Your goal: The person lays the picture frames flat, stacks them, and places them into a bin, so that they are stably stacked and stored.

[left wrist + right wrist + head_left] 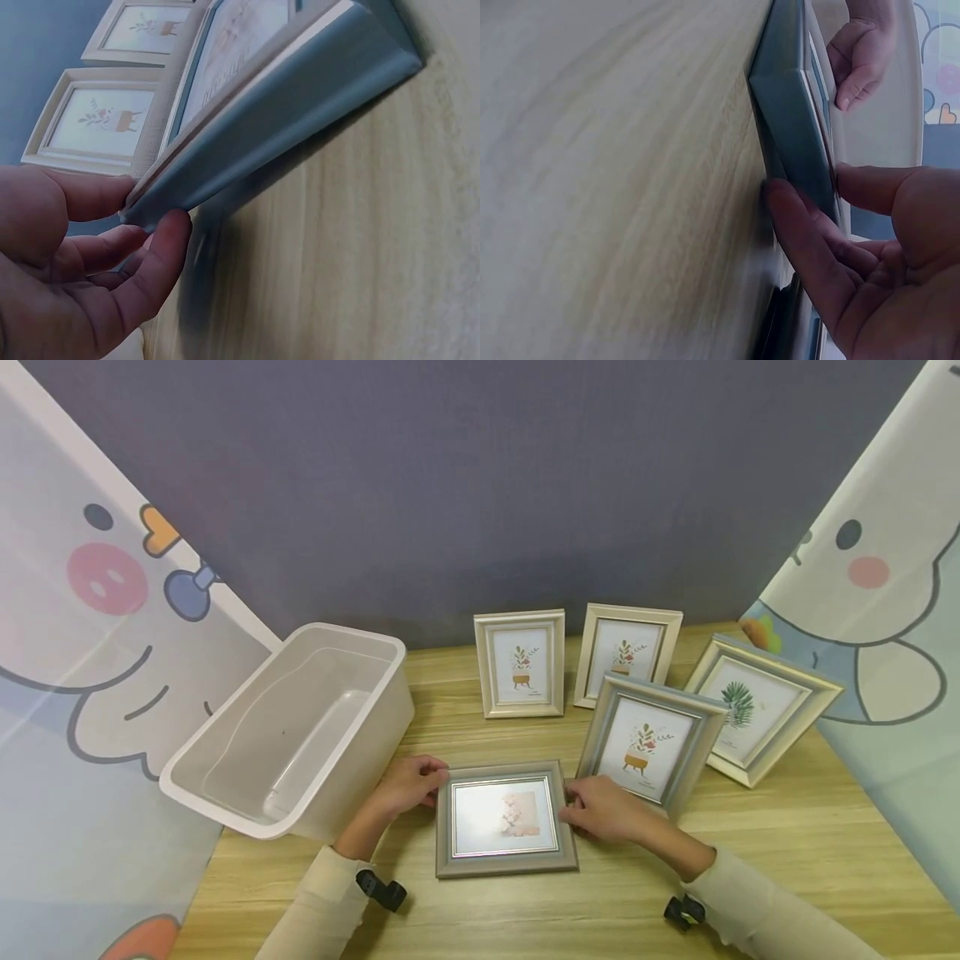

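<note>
A grey-brown picture frame (480,818) with a pink blossom print lies face up, sideways on, over the wooden table. My left hand (408,785) pinches its upper left corner; the left wrist view shows fingertips on both sides of the frame's edge (277,142). On the opposite side, my right hand (603,808) holds the right edge near the top. In the right wrist view the thumb and fingers curl around the blue-grey side (791,112) of the frame. Just behind my right hand stands a grey frame (648,739) with a potted-plant print.
To the left sits a large beige plastic bin (367,727). Two cream frames (519,706) (587,689) stand at the back near the dark wall panel (480,502). A silver-gold frame (787,731) with a green leaf print leans at the right. Cartoon-printed panels flank the wooden table (795,860).
</note>
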### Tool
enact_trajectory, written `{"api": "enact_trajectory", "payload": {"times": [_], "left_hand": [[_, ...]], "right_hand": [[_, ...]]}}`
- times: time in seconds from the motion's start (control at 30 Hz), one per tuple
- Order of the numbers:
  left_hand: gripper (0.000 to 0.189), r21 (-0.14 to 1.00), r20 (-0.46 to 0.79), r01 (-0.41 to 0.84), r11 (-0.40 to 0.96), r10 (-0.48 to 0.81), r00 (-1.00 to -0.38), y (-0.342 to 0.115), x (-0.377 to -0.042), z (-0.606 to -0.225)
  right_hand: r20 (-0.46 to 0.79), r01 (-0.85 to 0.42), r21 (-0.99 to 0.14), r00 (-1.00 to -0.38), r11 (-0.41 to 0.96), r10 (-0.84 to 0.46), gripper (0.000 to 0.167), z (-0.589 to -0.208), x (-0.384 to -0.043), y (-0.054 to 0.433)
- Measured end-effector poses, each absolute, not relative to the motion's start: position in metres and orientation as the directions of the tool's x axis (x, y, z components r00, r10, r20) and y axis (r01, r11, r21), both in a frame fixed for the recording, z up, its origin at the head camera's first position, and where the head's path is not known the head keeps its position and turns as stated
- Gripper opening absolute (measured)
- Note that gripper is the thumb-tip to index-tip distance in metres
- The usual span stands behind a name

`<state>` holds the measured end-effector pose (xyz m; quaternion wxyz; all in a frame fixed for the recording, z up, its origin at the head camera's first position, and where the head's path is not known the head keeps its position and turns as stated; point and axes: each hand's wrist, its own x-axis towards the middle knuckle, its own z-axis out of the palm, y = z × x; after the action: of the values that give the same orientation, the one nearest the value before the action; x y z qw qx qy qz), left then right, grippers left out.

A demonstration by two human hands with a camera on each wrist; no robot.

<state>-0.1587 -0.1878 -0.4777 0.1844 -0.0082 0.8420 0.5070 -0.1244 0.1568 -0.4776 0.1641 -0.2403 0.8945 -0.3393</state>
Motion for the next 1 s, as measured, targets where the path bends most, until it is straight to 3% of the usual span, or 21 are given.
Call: {"api": "enact_trajectory", "payload": {"times": [0.83, 1.0], "left_hand": [[0.017, 0.785, -0.306, -0.175, 0.594, 0.126, -0.944, -0.1828, -0.1618, -0.4868], [0.018, 0.753, -0.245, -0.102, 0.651, 0.133, -0.960, -0.1812, -0.1627, -0.4820]], "right_hand": [[-0.096, -0.294, -0.627, -0.889, 0.721, -0.447, 0.018, -0.4778, -0.1199, 0.1470], [-0.088, -0.310, -0.599, -0.891, 0.738, -0.446, 0.011, -0.4724, -0.1215, 0.1477]]}}
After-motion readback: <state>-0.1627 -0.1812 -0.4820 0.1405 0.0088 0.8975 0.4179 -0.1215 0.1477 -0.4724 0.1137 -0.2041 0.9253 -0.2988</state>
